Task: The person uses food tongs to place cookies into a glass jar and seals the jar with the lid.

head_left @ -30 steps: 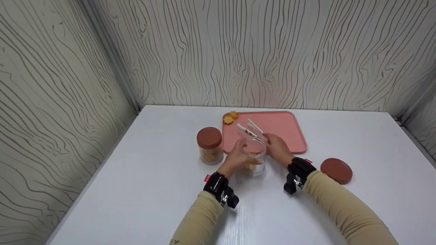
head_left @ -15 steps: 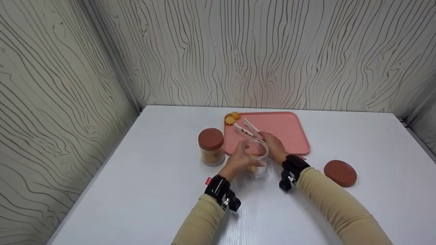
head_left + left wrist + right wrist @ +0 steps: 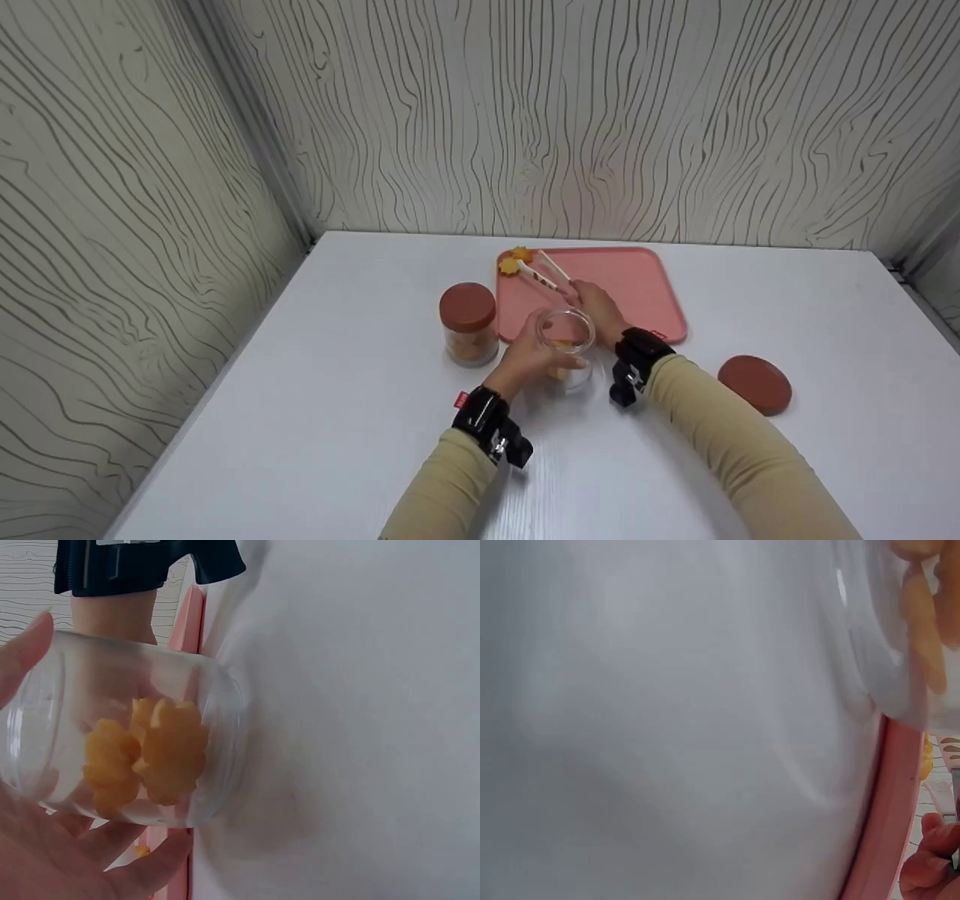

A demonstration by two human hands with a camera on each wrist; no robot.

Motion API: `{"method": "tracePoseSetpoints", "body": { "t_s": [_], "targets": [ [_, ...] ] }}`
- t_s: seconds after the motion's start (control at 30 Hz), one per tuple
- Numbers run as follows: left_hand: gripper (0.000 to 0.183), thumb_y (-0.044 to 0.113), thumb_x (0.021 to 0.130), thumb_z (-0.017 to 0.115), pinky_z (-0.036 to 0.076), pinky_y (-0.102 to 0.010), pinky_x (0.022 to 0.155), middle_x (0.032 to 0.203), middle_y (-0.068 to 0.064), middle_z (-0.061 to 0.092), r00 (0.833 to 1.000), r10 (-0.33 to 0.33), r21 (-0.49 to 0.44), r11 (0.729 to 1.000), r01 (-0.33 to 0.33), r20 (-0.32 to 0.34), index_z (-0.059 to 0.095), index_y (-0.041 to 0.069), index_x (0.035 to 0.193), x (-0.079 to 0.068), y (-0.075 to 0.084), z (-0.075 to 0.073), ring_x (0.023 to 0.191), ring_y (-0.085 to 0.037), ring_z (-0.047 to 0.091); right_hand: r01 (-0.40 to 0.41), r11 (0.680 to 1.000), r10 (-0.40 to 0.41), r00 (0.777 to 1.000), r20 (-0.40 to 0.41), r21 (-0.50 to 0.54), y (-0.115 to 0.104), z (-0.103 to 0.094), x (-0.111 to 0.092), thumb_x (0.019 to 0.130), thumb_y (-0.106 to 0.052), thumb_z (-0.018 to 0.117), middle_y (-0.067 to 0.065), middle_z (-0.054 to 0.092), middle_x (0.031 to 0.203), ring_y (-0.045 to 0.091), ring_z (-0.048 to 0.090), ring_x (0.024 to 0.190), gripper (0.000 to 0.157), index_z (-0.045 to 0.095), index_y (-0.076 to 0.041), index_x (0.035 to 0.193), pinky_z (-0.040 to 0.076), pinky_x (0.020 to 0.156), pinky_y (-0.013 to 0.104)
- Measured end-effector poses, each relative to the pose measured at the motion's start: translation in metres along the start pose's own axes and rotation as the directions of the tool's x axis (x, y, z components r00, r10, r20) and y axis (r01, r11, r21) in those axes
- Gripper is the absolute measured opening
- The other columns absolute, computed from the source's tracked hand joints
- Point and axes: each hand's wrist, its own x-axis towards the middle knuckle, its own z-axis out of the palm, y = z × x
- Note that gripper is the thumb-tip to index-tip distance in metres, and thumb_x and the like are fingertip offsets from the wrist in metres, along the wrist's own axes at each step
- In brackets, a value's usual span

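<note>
My left hand (image 3: 526,360) curls round a clear, lidless jar (image 3: 579,369) in front of the pink tray (image 3: 622,289). Several orange-yellow, flower-shaped biscuits (image 3: 174,754) lie inside the jar, as the left wrist view shows. Over the tray, my right hand (image 3: 598,306) grips a pair of white tongs (image 3: 541,279) with brown marks on one arm. The spread tips point to the tray's far left corner, one of them right at a flower-shaped biscuit (image 3: 509,267). A second biscuit (image 3: 521,254) lies just behind it. In the right wrist view, fingers (image 3: 930,862) show at the lower right edge.
A second jar (image 3: 469,330) with a brown lid and biscuits inside stands left of the tray. A loose brown lid (image 3: 754,384) lies on the white table (image 3: 337,360) beside my right forearm. Patterned walls (image 3: 420,135) rise behind and to the left.
My right hand has moved leftward and farther back with the tongs, bringing their tips up to the biscuits on the tray. My left hand keeps holding the jar in about the same place.
</note>
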Motion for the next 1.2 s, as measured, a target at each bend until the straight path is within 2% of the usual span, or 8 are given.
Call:
{"method": "tracePoseSetpoints", "body": {
  "t_s": [0.1, 0.3, 0.5, 0.7, 0.83, 1.03, 1.2],
  "targets": [
    [0.091, 0.017, 0.065, 0.088, 0.03, -0.05, 0.109, 0.14, -0.008, 0.047, 1.0, -0.005, -0.003, 1.0, 0.005, 0.0, 0.039, 0.018, 0.141, 0.0, 0.0, 0.0, 0.13, -0.026, 0.041, -0.005, 1.0, 0.004, 1.0, 0.016, 0.015, -0.002, 0.001, 0.004, 0.095, -0.001, 0.054, 0.027, 0.063, 0.095, 0.041, 0.06, 0.092, 0.017, 0.058, 0.014, 0.103, 0.046, 0.085, 0.055],
    [0.09, 0.016, 0.065, 0.088, 0.031, -0.05, 0.108, 0.139, -0.007, 0.048, 1.0, -0.003, -0.01, 1.0, 0.003, 0.009, 0.04, 0.018, 0.14, 0.001, -0.001, 0.0, 0.129, -0.026, 0.041, 0.049, 0.998, -0.05, 0.998, 0.035, 0.039, 0.003, 0.007, 0.013, 0.093, 0.004, 0.051, 0.03, 0.062, 0.093, 0.043, 0.059, 0.09, 0.018, 0.056, 0.018, 0.102, 0.046, 0.083, 0.056],
    [0.092, 0.018, 0.063, 0.09, 0.031, -0.05, 0.109, 0.14, -0.006, 0.047, 1.0, 0.01, -0.004, 1.0, -0.01, 0.016, 0.04, 0.019, 0.141, 0.001, 0.0, 0.0, 0.131, -0.025, 0.04, 0.068, 0.997, -0.069, 0.997, 0.028, 0.036, 0.012, 0.015, 0.022, 0.093, 0.002, 0.05, 0.024, 0.059, 0.084, 0.036, 0.056, 0.08, 0.018, 0.055, 0.018, 0.1, 0.046, 0.076, 0.053],
    [0.089, 0.014, 0.062, 0.09, 0.033, -0.048, 0.107, 0.137, -0.009, 0.05, 0.998, 0.059, -0.029, 0.998, -0.059, 0.0, 0.044, 0.016, 0.138, 0.0, -0.003, -0.001, 0.129, -0.027, 0.043, 0.074, 0.997, -0.075, 0.996, 0.047, 0.026, 0.015, 0.02, 0.029, 0.095, -0.001, 0.051, 0.022, 0.058, 0.081, 0.036, 0.056, 0.076, 0.017, 0.055, 0.015, 0.098, 0.046, 0.071, 0.051],
    [0.087, 0.014, 0.061, 0.091, 0.033, -0.047, 0.107, 0.136, -0.009, 0.051, 0.997, 0.076, -0.026, 0.997, -0.076, -0.006, 0.045, 0.015, 0.136, -0.001, -0.003, 0.0, 0.129, -0.027, 0.044, 0.057, 0.998, -0.058, 0.997, 0.041, 0.023, 0.013, 0.018, 0.029, 0.096, -0.001, 0.051, 0.023, 0.06, 0.082, 0.036, 0.057, 0.077, 0.017, 0.057, 0.015, 0.098, 0.046, 0.071, 0.05],
    [0.089, 0.014, 0.061, 0.09, 0.032, -0.047, 0.107, 0.136, -0.01, 0.052, 0.998, 0.069, -0.034, 0.997, -0.069, -0.01, 0.044, 0.015, 0.138, -0.001, -0.003, 0.0, 0.129, -0.028, 0.044, -0.003, 0.998, 0.005, 1.0, -0.031, 0.068, 0.005, 0.015, 0.024, 0.094, 0.002, 0.053, 0.01, 0.052, 0.071, 0.026, 0.046, 0.068, 0.013, 0.057, 0.009, 0.084, 0.04, 0.065, 0.039],
    [0.09, 0.016, 0.062, 0.09, 0.033, -0.047, 0.107, 0.135, -0.01, 0.053, 0.998, 0.063, -0.014, 0.998, -0.063, -0.014, 0.043, 0.015, 0.138, 0.0, -0.004, -0.001, 0.128, -0.027, 0.045, -0.033, 0.995, 0.039, 0.997, -0.066, 0.098, -0.001, 0.014, 0.02, 0.096, -0.001, 0.053, 0.015, 0.057, 0.074, 0.026, 0.046, 0.071, 0.018, 0.06, 0.011, 0.085, 0.039, 0.068, 0.038]
  ]
}}
